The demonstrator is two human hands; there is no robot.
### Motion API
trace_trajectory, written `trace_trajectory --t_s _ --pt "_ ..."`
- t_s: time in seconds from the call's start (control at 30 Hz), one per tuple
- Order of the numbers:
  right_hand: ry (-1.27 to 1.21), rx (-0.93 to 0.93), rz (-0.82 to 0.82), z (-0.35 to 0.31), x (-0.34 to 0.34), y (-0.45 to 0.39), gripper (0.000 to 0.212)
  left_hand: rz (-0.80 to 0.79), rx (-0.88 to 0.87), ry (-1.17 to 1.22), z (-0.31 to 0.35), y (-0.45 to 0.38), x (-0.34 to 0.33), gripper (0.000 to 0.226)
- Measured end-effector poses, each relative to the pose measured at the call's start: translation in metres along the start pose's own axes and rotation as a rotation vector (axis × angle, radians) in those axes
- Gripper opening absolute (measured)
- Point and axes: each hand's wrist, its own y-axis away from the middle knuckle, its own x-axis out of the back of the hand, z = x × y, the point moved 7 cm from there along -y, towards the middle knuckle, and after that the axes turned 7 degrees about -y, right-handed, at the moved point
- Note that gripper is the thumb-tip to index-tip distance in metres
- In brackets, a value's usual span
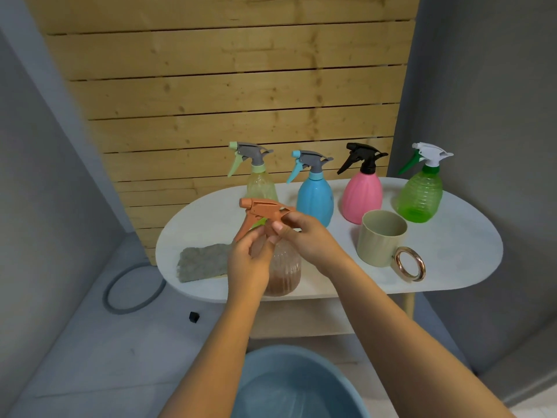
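Note:
A clear ribbed spray bottle point(286, 273) with brownish liquid stands near the front edge of the white oval table point(452, 267). Its orange trigger head point(259, 211) points left. My left hand point(248, 263) grips the bottle's neck and shoulder from the left. My right hand point(304, 239) pinches the back of the orange head, just above the neck. The bottle's neck is hidden behind my fingers.
Behind stand a pale yellow bottle point(260, 184), a blue bottle point(315, 197), a pink bottle point(361, 196) and a green bottle point(420, 196). A beige mug point(381, 238) with a gold ring handle sits at right, a grey cloth point(203, 262) at left. A blue basin point(298, 384) of water lies on the floor below.

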Motion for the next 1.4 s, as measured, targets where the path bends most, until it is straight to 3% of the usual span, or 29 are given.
trace_trajectory --t_s 0.1,0.4,0.57,0.73,0.83,0.9,1.07,1.27,1.4 --pt "0.028 0.004 -0.023 0.002 -0.001 0.002 0.022 -0.017 0.054 0.083 -0.011 -0.001 -0.002 0.035" --pt "-0.101 0.009 0.117 0.010 -0.003 0.008 0.021 -0.031 0.195 0.383 -0.018 0.008 -0.009 0.017" --pt "-0.209 -0.051 0.185 0.017 -0.001 0.007 0.021 -0.047 0.199 0.364 -0.020 0.007 -0.013 0.018" --pt "-0.189 -0.027 0.141 0.016 0.000 0.002 0.024 -0.098 0.184 0.361 -0.020 0.006 -0.016 0.024" --pt "-0.144 -0.003 0.007 0.015 0.002 0.006 0.013 -0.116 0.168 0.363 -0.021 0.003 -0.017 0.024" --pt "-0.103 -0.010 -0.060 0.019 0.004 0.007 0.021 -0.133 0.168 0.364 -0.022 0.002 -0.019 0.025" --pt "-0.124 -0.018 -0.009 0.022 0.008 0.002 0.022 -0.076 0.167 0.408 -0.022 0.003 -0.017 0.021" --pt "-0.370 -0.061 -0.020 0.026 0.003 0.001 0.024 -0.084 0.183 0.413 -0.023 0.003 -0.019 0.024" --pt "-0.301 -0.045 -0.032 0.022 0.000 0.001 0.022 -0.101 0.171 0.382 -0.020 0.005 -0.022 0.028"
